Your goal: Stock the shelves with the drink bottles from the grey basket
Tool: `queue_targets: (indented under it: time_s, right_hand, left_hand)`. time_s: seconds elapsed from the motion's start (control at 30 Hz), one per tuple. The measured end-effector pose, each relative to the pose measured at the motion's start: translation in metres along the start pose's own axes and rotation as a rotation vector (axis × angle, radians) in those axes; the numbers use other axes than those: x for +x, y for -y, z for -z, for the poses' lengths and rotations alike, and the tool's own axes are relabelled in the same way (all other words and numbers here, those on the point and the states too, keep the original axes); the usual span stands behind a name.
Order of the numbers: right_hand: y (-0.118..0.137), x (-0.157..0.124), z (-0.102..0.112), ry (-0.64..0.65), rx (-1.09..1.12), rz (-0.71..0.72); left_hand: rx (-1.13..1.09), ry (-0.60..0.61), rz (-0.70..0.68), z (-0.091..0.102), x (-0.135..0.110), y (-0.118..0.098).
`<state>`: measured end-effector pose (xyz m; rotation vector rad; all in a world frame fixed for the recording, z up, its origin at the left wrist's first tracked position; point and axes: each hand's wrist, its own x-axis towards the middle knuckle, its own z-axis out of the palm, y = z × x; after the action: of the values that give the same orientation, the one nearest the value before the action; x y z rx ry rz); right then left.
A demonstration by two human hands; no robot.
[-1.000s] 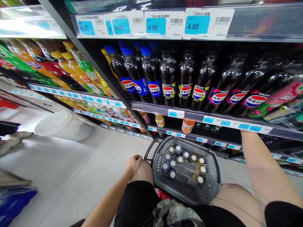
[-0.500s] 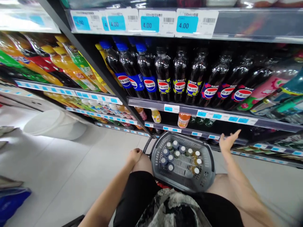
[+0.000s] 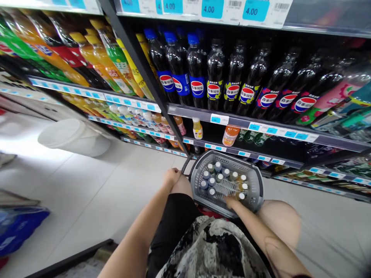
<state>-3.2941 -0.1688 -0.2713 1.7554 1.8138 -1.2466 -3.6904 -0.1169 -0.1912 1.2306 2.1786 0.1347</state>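
A grey plastic basket point(image 3: 256, 185) stands between my knees and holds several small bottles point(image 3: 218, 166) with whitish caps. My right hand point(image 3: 230, 201) reaches over the basket's near rim, beside an amber bottle point(image 3: 240, 196). Its fingers are small and partly hidden, so their grip cannot be made out. My left hand point(image 3: 173, 176) lies at my left knee with its fingers curled, close against the basket's dark handle point(image 3: 187, 164). Whether the fingers wrap the handle is not clear.
Ahead, a shelf point(image 3: 191, 112) carries cola bottles point(image 3: 198, 73) in a row. Below them stand a yellow bottle point(image 3: 197, 129) and an orange bottle point(image 3: 231, 135). A white bucket point(image 3: 72, 135) and a blue package point(image 3: 21, 227) are on the floor at left.
My right hand has moved from open beside the lower shelf, back and left into the basket. My left hand stays at my knee. The view has shifted slightly.
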Motion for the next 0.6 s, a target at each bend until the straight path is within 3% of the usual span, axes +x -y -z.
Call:
queue_targets:
  time_s: [0.1,0.37,0.6]
  right_hand:
    - [0.018,0.009,-0.019,0.063,-0.081,0.004]
    - [0.064,0.029,-0.048,-0.007,-0.135,0.020]
    - [0.067,0.054,-0.061,-0.011,-0.121,0.070]
  left_hand:
    - [0.002,-0.004,0.007,0.002,-0.004,0.010]
    - [0.036,0.010,0.051,0.019,-0.010,0.027]
    - [0.000,0.014,0.072,0.023,-0.004,0.040]
